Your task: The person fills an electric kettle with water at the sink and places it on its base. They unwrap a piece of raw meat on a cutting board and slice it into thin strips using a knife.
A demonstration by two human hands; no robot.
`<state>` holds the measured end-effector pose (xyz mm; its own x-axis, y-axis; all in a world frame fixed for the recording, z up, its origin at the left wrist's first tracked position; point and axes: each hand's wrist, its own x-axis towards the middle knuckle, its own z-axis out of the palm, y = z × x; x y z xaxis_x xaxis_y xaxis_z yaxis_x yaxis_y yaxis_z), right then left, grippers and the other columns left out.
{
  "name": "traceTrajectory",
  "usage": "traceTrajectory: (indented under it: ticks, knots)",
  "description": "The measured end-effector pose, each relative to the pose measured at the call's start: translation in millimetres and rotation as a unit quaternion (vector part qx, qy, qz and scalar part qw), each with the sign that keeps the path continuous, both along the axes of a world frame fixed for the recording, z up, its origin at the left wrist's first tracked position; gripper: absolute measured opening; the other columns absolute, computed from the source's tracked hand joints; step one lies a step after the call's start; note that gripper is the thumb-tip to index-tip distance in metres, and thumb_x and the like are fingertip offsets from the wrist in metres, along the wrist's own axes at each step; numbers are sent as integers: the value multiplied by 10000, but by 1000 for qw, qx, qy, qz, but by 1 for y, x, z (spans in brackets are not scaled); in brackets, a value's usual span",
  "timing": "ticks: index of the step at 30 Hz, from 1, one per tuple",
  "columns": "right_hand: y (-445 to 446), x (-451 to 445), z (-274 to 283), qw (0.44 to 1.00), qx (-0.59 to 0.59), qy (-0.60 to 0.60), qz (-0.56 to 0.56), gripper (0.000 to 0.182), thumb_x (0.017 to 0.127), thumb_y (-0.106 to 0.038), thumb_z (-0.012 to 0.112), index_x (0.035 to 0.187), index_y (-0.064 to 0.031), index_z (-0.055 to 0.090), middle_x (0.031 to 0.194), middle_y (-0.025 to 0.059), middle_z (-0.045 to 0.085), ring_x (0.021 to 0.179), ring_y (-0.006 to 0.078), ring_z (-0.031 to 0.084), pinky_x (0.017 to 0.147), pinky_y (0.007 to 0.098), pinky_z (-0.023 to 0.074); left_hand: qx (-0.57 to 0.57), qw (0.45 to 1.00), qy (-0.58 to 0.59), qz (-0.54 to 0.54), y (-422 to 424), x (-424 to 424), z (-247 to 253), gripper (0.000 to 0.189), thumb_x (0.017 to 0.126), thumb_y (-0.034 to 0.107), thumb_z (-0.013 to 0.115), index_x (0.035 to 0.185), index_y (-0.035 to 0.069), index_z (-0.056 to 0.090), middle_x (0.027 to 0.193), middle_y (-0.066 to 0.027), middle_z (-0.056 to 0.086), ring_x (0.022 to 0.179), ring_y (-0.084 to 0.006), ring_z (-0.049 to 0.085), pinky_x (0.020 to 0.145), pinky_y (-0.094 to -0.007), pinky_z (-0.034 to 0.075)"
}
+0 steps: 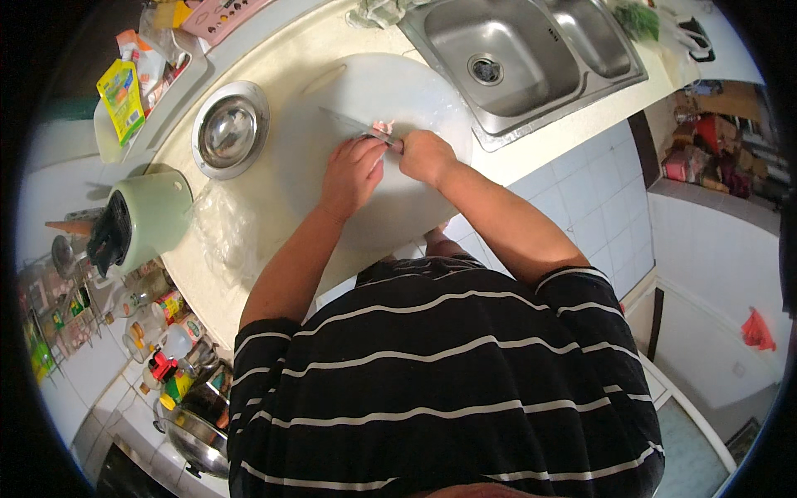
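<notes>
My right hand (428, 157) grips the handle of a kitchen knife (348, 121) whose blade points to the upper left. The blade is over a round, whitish cutting board (386, 215). Close along the near side of the blade lies my left hand (353, 173), fingers bent and held together; whatever is under them is hidden. Just beyond the blade sits a small heap of pale pink pieces (383, 127), which look like raw meat. To the left of the board stands a shiny metal bowl (229, 129) with a wide rim.
A steel double sink (498, 118) adjoins the board on the right. Crumpled clear plastic (224, 230) lies left of my left forearm, beside a pale green container (159, 208). A cloth (380, 12) rests by the sink. Leafy greens (638, 20) are at the far right.
</notes>
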<state>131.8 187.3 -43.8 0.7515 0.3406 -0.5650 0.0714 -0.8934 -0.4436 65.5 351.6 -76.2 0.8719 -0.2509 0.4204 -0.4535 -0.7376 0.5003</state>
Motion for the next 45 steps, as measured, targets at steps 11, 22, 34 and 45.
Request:
traceTrajectory:
  ticks: [11, 22, 34, 45]
  knots:
    - [-14, 1, -2, 1000, 9, 2, -2, 265, 876, -226, 541, 1046, -103, 703, 1085, 182, 669, 1024, 325, 636, 878, 399, 502, -27, 999, 2, -22, -8, -13, 0, 268, 726, 35, 685, 992, 31, 648, 1018, -107, 635, 952, -318, 599, 842, -417, 481]
    - [-82, -62, 31, 999, 34, -34, -3, 194, 898, -202, 538, 946, -56, 656, 850, 197, 670, 867, 381, 642, 784, 455, 499, -2, 1000, -12, 10, -11, -19, -7, 242, 711, 34, 708, 947, 43, 657, 991, -101, 626, 950, -329, 597, 874, -436, 478]
    - [-60, -44, 21, 998, 34, 42, -19, 233, 913, -240, 538, 984, -68, 678, 918, 206, 673, 904, 377, 647, 811, 447, 509, 17, 1000, 1, 12, -14, -16, -6, 292, 689, 39, 724, 970, 68, 650, 1049, -81, 621, 990, -329, 594, 905, -442, 470]
    - [-16, -29, 18, 1000, 17, -8, 21, 239, 893, -221, 548, 1016, -68, 684, 951, 200, 677, 933, 375, 646, 815, 445, 507, 28, 999, 10, 19, -12, -21, -13, 260, 742, 69, 673, 1000, 51, 646, 1040, -77, 602, 1005, -298, 582, 941, -445, 446]
